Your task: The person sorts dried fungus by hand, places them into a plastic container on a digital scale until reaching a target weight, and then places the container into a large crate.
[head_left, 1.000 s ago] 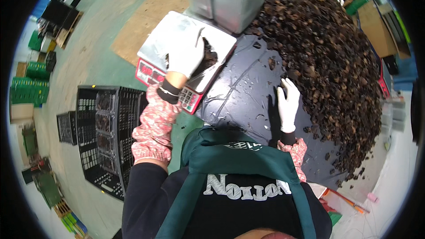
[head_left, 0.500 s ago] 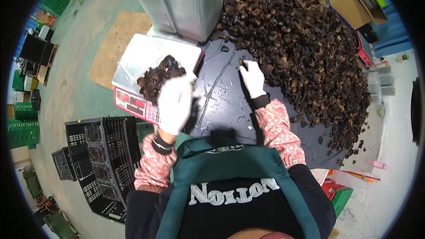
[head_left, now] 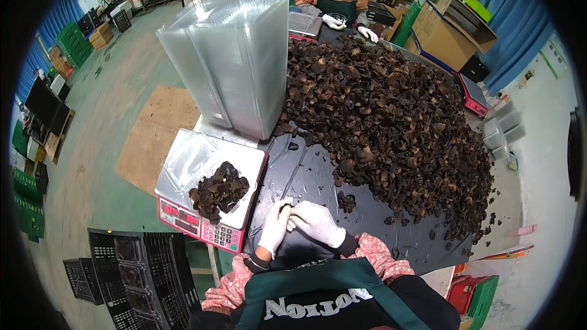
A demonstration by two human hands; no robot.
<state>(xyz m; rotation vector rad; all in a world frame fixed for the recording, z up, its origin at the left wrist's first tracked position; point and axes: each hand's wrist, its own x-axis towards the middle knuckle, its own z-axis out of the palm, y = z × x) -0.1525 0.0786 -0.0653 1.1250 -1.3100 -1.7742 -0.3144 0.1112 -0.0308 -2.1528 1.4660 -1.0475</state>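
In front of my chest both white-gloved hands meet over the black table covering. My left hand (head_left: 274,227) pinches a small dark piece of wood ear mushroom (head_left: 287,206), mostly hidden by the fingers. My right hand (head_left: 318,223) has its closed fingertips against the same piece. To the left, a red-edged digital scale (head_left: 257,178) carries a clear plastic tray (head_left: 183,160) with a clump of wood ear mushrooms (head_left: 219,192) in it. A large pile of wood ear mushrooms (head_left: 391,128) spreads over the table to the right, and a small loose clump (head_left: 347,202) lies just beyond my right hand.
Tall nested stacks of clear plastic trays (head_left: 244,67) stand behind the scale. Black crates (head_left: 147,275) sit on the floor at lower left. Across the pile is a co-worker (head_left: 333,0) with white gloves. A second scale (head_left: 472,95) and a cardboard box (head_left: 449,30) are at far right.
My left hand has left the clump on the scale and come right. My right hand has drawn back from the pile's edge to meet it. The view has tilted up, showing the co-worker.
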